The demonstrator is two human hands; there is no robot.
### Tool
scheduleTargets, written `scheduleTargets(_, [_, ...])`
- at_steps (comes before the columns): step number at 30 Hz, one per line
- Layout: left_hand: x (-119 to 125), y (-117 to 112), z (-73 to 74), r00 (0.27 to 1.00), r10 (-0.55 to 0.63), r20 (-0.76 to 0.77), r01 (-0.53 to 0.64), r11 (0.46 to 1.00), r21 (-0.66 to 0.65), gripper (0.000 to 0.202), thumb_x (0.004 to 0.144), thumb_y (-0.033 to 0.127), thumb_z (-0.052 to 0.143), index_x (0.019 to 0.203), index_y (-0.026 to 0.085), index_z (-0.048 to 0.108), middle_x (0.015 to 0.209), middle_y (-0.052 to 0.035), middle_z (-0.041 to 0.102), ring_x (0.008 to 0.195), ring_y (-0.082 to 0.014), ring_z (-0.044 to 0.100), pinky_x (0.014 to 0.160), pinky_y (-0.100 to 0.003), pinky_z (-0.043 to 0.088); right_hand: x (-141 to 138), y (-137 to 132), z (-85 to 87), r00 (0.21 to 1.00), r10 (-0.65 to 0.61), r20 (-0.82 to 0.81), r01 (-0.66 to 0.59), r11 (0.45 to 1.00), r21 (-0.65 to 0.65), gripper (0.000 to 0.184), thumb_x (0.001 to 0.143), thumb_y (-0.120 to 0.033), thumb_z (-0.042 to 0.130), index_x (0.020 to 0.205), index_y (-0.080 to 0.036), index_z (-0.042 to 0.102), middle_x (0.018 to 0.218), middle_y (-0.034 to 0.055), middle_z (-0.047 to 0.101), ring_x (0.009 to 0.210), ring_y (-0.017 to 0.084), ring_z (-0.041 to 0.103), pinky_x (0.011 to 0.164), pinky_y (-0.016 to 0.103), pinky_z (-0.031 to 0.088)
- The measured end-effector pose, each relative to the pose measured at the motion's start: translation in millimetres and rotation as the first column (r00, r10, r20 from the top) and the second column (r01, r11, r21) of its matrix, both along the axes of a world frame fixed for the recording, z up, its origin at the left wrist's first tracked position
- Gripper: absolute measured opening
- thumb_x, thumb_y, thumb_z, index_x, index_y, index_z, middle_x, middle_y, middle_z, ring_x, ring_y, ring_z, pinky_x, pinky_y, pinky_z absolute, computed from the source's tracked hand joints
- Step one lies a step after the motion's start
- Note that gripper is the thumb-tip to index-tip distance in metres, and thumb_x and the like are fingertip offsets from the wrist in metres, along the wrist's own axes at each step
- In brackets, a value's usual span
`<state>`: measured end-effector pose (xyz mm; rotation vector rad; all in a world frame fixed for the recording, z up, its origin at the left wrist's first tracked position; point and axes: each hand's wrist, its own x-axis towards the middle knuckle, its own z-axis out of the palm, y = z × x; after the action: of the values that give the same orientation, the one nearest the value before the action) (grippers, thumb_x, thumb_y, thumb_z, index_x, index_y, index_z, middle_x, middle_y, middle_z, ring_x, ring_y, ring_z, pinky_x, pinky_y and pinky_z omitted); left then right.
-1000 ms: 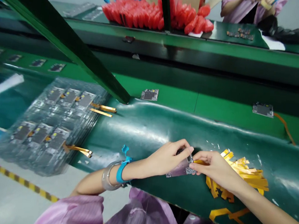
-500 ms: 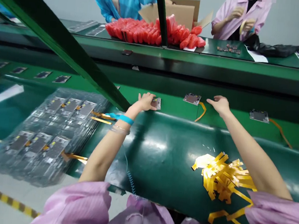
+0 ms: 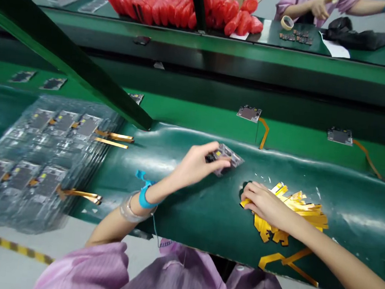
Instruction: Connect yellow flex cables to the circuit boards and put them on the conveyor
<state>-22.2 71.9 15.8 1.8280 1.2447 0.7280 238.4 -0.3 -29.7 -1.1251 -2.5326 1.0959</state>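
Observation:
Between thumb and fingers, my left hand (image 3: 195,165) grips a small circuit board (image 3: 229,157), tilted just above the green mat (image 3: 192,221). A blue wrist strap (image 3: 145,195) circles that wrist. To the right, my right hand (image 3: 262,201) has its fingers bent down onto the left end of a pile of yellow-orange flex cables (image 3: 303,214). Its fingertips are pressed together at a cable end; the exact hold is partly hidden. A few loose flex cables (image 3: 286,260) lie nearer the mat's front edge.
At left, stacked clear plastic trays (image 3: 42,148) hold several boards with cables. Beyond the mat, a green belt (image 3: 188,117) carries boards, including one with a flex cable (image 3: 249,113). A slanted green bar (image 3: 84,66) crosses the left side. Red bundles (image 3: 158,5) and co-workers are behind.
My left hand has lifted the board off the belt and brought it over the mat. My right hand has moved from above the belt down to the cable pile. The view has shifted.

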Motion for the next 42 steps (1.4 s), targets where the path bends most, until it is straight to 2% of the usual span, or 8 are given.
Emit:
scheduleTargets(4, [9, -41, -6.2, 0.997, -0.066, 0.048, 0.076, 0.964, -0.254, 0.027, 0.084, 0.041, 0.072, 0.082, 0.015, 0.062, 0.077, 0.0016, 0.064, 0.071, -0.0130, 0.054, 0.063, -0.022, 0.040, -3, 13, -2.2, 0.998, -0.042, -0.053, 0.040, 0.999, -0.035, 0.017, 0.086, -0.004, 0.072, 0.081, -0.019, 0.064, 0.089, 0.0037, 0.060, 0.090, 0.023, 0.058, 0.080, 0.034, 0.045])
scheduleTargets(8, [8, -63, -16.7, 0.988, -0.002, 0.153, 0.067, 0.902, -0.426, 0.027, 0.086, 0.041, 0.070, 0.093, 0.015, 0.062, 0.085, -0.0001, 0.064, 0.077, -0.0139, 0.056, 0.069, -0.023, 0.045, -6, 16, 9.1, 0.970, -0.178, -0.168, 0.170, 0.984, -0.062, 0.014, 0.090, -0.016, 0.073, 0.082, -0.020, 0.063, 0.101, 0.0041, 0.061, 0.099, 0.021, 0.059, 0.089, 0.033, 0.045])
scheduleTargets(11, [9, -75, -19.4, 0.981, 0.043, 0.187, 0.052, 0.879, -0.475, 0.030, 0.087, 0.042, 0.069, 0.100, 0.016, 0.061, 0.087, -0.0004, 0.064, 0.076, -0.0137, 0.057, 0.069, -0.024, 0.046, -11, 7, 19.4, 0.797, -0.432, -0.421, 0.376, 0.902, -0.214, 0.012, 0.098, -0.025, 0.063, 0.091, -0.022, 0.055, 0.102, 0.0036, 0.063, 0.099, 0.020, 0.061, 0.092, 0.035, 0.044])
scheduleTargets(14, [13, -86, -13.4, 0.978, 0.054, 0.203, 0.056, 0.864, -0.500, 0.028, 0.087, 0.039, 0.068, 0.101, 0.016, 0.061, 0.084, 0.0004, 0.064, 0.072, -0.0125, 0.056, 0.063, -0.022, 0.044, -17, -9, 29.0, 0.598, -0.597, -0.535, 0.488, 0.801, -0.347, 0.007, 0.104, -0.028, 0.051, 0.099, -0.025, 0.046, 0.082, -0.0029, 0.057, 0.076, 0.015, 0.056, 0.073, 0.028, 0.043])
scheduleTargets(20, [25, -99, 5.7, 0.995, 0.047, 0.085, -0.007, 0.909, -0.416, 0.021, 0.088, 0.037, 0.066, 0.089, 0.016, 0.063, 0.070, 0.0037, 0.060, 0.061, -0.0097, 0.048, 0.056, -0.020, 0.038, -25, -30, 38.0, 0.797, -0.529, -0.291, 0.462, 0.844, -0.270, 0.011, 0.096, -0.029, 0.063, 0.088, -0.022, 0.060, 0.063, -0.0079, 0.030, 0.056, 0.012, 0.036, 0.058, 0.026, 0.032])
scheduleTargets(31, [30, -114, 5.4, 1.000, 0.001, 0.012, 0.003, 0.950, -0.311, 0.019, 0.095, 0.038, 0.058, 0.092, 0.019, 0.059, 0.069, 0.0047, 0.062, 0.054, -0.0074, 0.052, 0.053, -0.017, 0.041, -29, -41, 40.0, 0.678, -0.676, -0.288, 0.605, 0.736, -0.303, 0.014, 0.091, -0.032, 0.068, 0.083, -0.020, 0.069, 0.058, -0.0066, 0.041, 0.052, 0.012, 0.040, 0.053, 0.025, 0.034])
scheduleTargets(38, [32, -114, 6.5, 1.000, -0.018, 0.002, 0.018, 0.955, -0.295, 0.018, 0.096, 0.036, 0.057, 0.092, 0.019, 0.057, 0.066, 0.0056, 0.060, 0.053, -0.0079, 0.053, 0.052, -0.019, 0.039, -25, -43, 42.6, 0.684, -0.670, -0.287, 0.633, 0.741, -0.223, 0.012, 0.091, -0.030, 0.070, 0.082, -0.022, 0.070, 0.058, -0.0062, 0.043, 0.053, 0.013, 0.042, 0.055, 0.025, 0.036])
scheduleTargets(42, [33, -113, 9.1, 0.999, -0.037, -0.005, 0.034, 0.943, -0.332, 0.019, 0.096, 0.037, 0.056, 0.095, 0.019, 0.059, 0.067, 0.0046, 0.060, 0.055, -0.0093, 0.052, 0.055, -0.022, 0.039, -21, -43, 43.2, 0.765, -0.593, -0.249, 0.569, 0.805, -0.168, 0.013, 0.095, -0.030, 0.067, 0.084, -0.022, 0.067, 0.058, -0.0060, 0.041, 0.054, 0.013, 0.042, 0.056, 0.026, 0.037])
